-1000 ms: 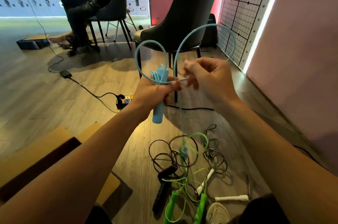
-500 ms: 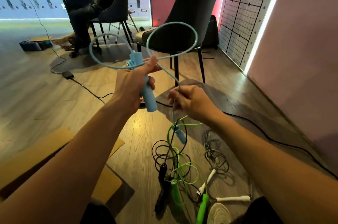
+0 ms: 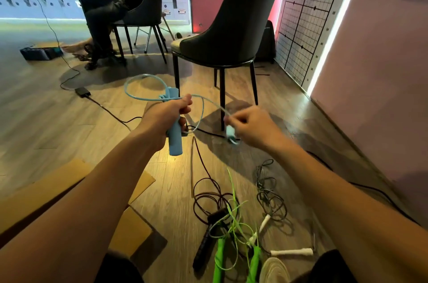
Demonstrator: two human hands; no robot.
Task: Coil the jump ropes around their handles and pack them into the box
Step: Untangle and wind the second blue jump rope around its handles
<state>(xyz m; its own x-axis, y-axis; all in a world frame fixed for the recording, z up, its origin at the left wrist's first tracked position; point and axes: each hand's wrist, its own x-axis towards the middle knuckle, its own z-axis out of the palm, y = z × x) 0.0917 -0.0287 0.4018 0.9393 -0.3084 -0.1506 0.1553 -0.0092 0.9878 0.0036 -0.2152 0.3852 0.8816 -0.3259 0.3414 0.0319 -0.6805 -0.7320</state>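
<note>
Two-handed, clenched the blue handle (image 3: pixel 175 144) in the left hand (image 3: pixel 165 116), pinched the light, limp but springy rope (image 3: pixel 143 76) just above its second handle (image 3: pixel 230 132) with the right hand (image 3: pixel 253 125), mid-air over the floor (image 3: pixel 69 134); judged safest held by the handles.

blue rope (image 3: pixel 125 89): cord looped over upright handle (image 3: pixel 175 141) | green, black, white ropes (image 3: pixel 218 257): tangled on floor (image 3: pixel 69 132)
</note>
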